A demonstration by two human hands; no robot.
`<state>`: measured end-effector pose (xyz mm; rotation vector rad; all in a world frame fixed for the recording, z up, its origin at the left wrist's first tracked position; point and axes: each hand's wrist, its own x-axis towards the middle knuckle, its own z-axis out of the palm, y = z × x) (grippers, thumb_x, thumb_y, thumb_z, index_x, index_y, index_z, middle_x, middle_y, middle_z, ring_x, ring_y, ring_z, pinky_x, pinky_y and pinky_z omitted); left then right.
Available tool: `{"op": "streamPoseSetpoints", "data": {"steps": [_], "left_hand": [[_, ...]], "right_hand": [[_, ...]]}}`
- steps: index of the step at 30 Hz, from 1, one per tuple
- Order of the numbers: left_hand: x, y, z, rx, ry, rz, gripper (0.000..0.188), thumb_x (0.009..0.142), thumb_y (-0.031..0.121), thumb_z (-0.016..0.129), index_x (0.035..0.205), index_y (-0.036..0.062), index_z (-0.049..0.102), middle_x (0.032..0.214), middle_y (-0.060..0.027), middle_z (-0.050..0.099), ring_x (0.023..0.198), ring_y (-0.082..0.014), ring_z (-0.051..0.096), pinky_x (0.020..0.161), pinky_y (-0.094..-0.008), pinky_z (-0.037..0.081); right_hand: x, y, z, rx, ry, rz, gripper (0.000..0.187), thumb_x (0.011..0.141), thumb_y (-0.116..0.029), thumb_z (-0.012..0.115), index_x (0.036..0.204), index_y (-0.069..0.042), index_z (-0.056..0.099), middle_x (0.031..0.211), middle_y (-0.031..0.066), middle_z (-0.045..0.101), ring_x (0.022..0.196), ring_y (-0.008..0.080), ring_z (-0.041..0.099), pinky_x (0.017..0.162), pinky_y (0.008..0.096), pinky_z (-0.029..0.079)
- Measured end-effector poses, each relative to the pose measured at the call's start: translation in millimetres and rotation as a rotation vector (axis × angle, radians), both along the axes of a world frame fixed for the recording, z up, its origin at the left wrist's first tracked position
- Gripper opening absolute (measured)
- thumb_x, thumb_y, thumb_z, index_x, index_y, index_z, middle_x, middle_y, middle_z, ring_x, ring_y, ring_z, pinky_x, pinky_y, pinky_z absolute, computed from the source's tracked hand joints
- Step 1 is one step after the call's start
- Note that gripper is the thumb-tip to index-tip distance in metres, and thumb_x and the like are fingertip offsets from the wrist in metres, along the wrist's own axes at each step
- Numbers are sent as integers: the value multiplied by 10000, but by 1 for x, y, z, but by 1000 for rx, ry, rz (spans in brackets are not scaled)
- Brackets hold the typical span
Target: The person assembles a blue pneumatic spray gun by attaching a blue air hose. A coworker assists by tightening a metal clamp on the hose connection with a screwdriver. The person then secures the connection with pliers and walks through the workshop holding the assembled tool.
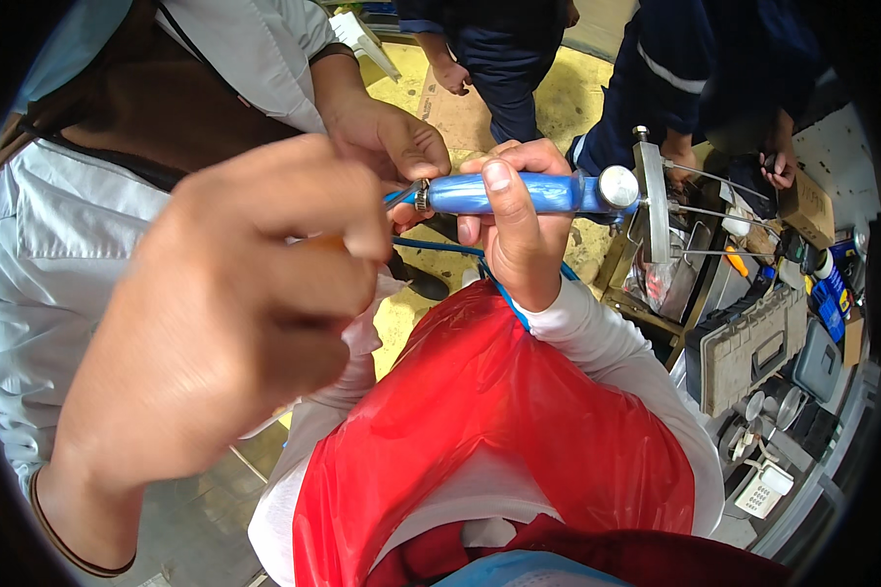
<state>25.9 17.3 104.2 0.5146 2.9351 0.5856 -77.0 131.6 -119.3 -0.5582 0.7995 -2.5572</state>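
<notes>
My right hand (524, 220) is wrapped round the shiny blue handle of a needle injector (499, 194), thumb on top. Its metal crossbar (651, 201) carries thin metal needles pointing right. At the handle's left end sits a hose clamp (422, 195) with a screwdriver tip against it. A co-worker's large, blurred hand (235, 303) grips the screwdriver's orange handle (328, 242), while their other hand (392, 137) is by the clamp. Behind the large hand, my left hand (364, 331) is mostly hidden, its fingers out of sight. A blue hose (440, 246) passes below the handle.
The co-worker in a white coat (74, 210) stands close on my left. Two people in dark blue clothes (504, 59) are beyond. At right, a bench holds a grey toolbox (753, 347), a cardboard box (807, 207) and metal parts. A red plastic apron (499, 382) covers my front.
</notes>
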Motion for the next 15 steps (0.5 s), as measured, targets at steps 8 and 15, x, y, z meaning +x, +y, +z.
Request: {"op": "streamPoseSetpoints", "data": {"steps": [8,15], "left_hand": [[-11,-4,4,20,0,-75,318,493,217,600,549,-13,387,627,-80,527,767,-296,692,659,-401,586],[-16,-10,1,19,53,-251,358,464,324,516,519,3,366,589,-74,509,727,-281,668,667,-420,591]], "right_hand": [[-1,1,1,21,-5,-28,160,1011,-64,649,1046,-21,499,879,141,685,579,111,614,528,260,517],[0,1,0,6,8,-4,169,1008,-73,656,1038,-17,500,866,138,685,579,111,617,519,250,507]]}}
